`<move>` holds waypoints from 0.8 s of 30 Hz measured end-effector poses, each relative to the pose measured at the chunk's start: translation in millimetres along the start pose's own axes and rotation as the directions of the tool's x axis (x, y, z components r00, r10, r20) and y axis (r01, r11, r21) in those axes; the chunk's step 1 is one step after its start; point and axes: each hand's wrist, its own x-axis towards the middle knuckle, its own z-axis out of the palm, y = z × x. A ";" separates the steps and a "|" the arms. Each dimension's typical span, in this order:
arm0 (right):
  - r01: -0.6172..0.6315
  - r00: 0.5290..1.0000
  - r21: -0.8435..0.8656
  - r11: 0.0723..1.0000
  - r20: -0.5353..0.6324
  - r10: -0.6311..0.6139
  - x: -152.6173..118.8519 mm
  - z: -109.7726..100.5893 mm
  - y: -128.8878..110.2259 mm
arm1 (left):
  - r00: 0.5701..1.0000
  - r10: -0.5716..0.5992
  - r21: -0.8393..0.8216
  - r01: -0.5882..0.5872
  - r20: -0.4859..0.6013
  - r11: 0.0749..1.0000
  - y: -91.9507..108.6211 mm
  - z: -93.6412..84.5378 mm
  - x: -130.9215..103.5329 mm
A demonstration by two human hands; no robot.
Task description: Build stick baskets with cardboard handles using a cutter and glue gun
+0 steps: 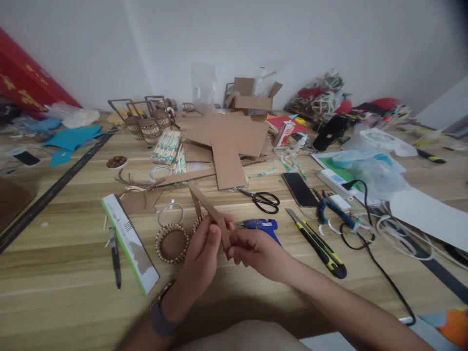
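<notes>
My left hand (202, 253) is closed around a narrow cardboard strip (205, 202), which slants up and away to the left. My right hand (258, 251) pinches the same strip near its lower end. Behind my left fingers shows part of a checkered round rim (197, 223), with another thin brown strip (196, 204) rising above it; my hand hides most of this piece. Just left of my left hand sits a small round checkered basket (173, 244) with a brown bottom. A blue glue gun (260, 225) lies beyond my right hand.
To the right lie a yellow-black utility knife (316, 246), black scissors (263, 201), a phone (300, 189) and blue-handled pliers (336, 214). A white-green box (130, 243) and pen (116, 263) lie left. Cardboard sheets (228, 165) and little handled buckets (149, 129) stand farther back.
</notes>
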 end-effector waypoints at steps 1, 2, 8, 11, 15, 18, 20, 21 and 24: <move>-0.007 1.000 0.009 1.000 -0.020 0.007 1.8 0.4 2.8 | 1.000 0.003 -0.040 -0.002 0.014 0.999 0.1 0.4 -0.1; -0.011 0.999 0.011 1.000 -0.049 0.012 3.5 0.8 5.4 | 0.999 0.011 -0.078 -0.009 0.031 0.997 0.3 1.0 0.0; 0.022 0.965 -0.229 0.973 -0.251 -0.080 6.7 4.8 11.3 | 0.993 0.078 -0.087 -0.070 0.092 0.994 3.7 9.9 3.4; 0.127 0.936 -0.437 0.890 -0.244 -0.254 6.6 6.6 12.2 | 0.996 0.094 0.018 -0.094 -0.007 0.995 5.8 17.0 3.8; 0.268 0.890 -0.580 0.769 -0.157 -0.429 12.2 3.8 16.8 | 0.985 0.146 0.143 -0.132 -0.096 0.981 4.4 27.3 4.3; 0.316 0.879 -0.592 0.741 -0.112 -0.464 19.8 -4.0 17.6 | 0.975 0.192 0.192 -0.167 -0.116 0.967 2.1 34.7 9.5; 0.341 0.875 -0.584 0.737 -0.090 -0.476 24.1 -10.2 15.7 | 0.965 0.219 0.223 -0.183 -0.148 0.958 1.6 37.5 14.6; 0.347 0.876 -0.584 0.734 -0.079 -0.476 25.6 -13.0 14.4 | 0.961 0.232 0.234 -0.194 -0.149 0.953 1.6 37.8 16.9; 0.330 0.890 -0.597 0.731 -0.060 -0.451 27.8 -19.2 11.0 | 0.964 0.247 0.265 -0.214 -0.098 0.940 1.3 33.8 20.5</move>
